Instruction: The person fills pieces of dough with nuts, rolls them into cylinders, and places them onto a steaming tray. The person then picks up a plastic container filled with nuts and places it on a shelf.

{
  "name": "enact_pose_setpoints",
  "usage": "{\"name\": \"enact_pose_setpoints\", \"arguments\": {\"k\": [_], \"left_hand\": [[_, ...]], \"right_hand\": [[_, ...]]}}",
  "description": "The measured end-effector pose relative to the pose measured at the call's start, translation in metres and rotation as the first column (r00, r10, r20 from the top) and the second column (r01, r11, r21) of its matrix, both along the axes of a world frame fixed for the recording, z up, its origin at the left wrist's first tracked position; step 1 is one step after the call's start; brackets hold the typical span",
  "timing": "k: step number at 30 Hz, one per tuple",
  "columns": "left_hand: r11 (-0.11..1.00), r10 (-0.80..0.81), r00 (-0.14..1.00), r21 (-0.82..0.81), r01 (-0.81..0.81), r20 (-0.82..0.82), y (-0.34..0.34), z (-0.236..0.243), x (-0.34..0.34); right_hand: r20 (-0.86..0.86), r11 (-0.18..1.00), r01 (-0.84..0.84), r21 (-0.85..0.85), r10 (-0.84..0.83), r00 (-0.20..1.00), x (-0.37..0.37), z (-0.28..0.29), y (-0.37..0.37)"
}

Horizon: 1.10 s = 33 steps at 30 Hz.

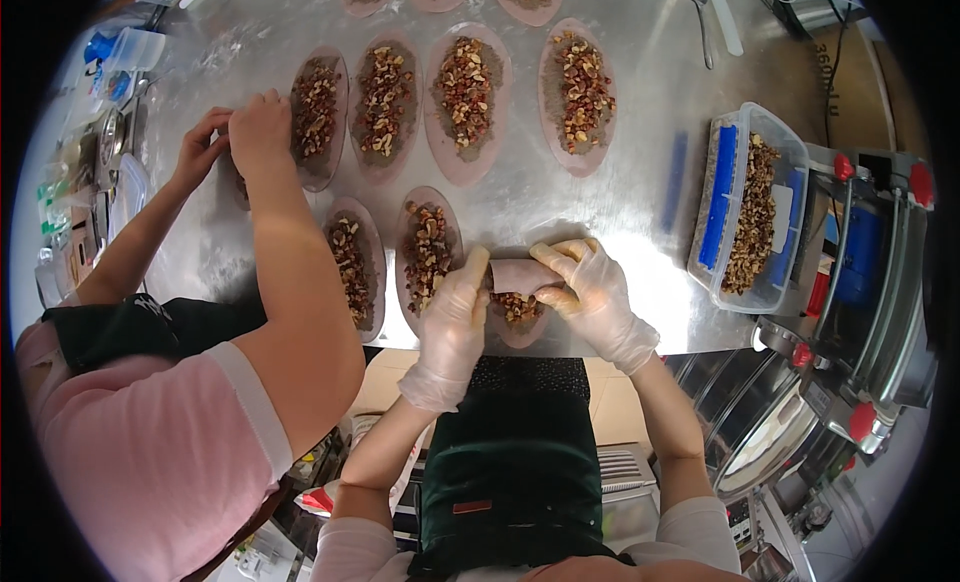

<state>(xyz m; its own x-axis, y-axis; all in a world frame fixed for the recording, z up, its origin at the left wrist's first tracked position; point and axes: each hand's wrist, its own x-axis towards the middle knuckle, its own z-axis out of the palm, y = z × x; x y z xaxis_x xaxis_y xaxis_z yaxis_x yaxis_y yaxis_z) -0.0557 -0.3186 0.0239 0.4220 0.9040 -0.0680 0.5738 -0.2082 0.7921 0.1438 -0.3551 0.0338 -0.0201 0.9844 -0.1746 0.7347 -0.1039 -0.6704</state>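
Note:
At the table's near edge lies a pinkish oval sheet of dough [523,275], its far end folded over a chopped nut filling [519,309]. My left hand [452,322], in a clear plastic glove, holds the dough's left side with fingers close together. On the right side my gloved right hand [592,294] pinches the folded edge between thumb and fingers. Just left of my left hand is another oval dough sheet [430,244] topped with nuts. Beyond my hands lie several more flat ovals, including one nut-covered oval [578,97] and its neighbour [468,102].
A clear plastic tub [748,210] of chopped nuts stands at the right of the metal table [640,207]. At left, a co-worker's bare hands [262,132] work at another dough piece. A spoon [706,32] lies far right. Metal machinery [845,312] with red knobs borders the right side.

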Motion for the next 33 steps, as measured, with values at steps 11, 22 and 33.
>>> {"name": "enact_pose_setpoints", "arguments": {"k": [11,22,33], "left_hand": [[0.991,0.005,1.0,0.135,-0.001,-0.029,0.001,0.006,0.005],[0.896,-0.409,0.91,0.161,0.414,-0.067,0.017,-0.002,0.004],[0.987,-0.121,0.993,-0.104,0.121,0.006,-0.025,0.006,-0.014]], "right_hand": [[-0.041,0.999,0.026,0.026,-0.025,0.999,-0.004,-0.001,-0.004],[-0.009,0.979,0.045,0.201,-0.044,0.999,-0.012,-0.007,-0.019],[0.02,0.998,-0.032,0.046,0.031,0.999,-0.015,0.003,-0.018]]}}
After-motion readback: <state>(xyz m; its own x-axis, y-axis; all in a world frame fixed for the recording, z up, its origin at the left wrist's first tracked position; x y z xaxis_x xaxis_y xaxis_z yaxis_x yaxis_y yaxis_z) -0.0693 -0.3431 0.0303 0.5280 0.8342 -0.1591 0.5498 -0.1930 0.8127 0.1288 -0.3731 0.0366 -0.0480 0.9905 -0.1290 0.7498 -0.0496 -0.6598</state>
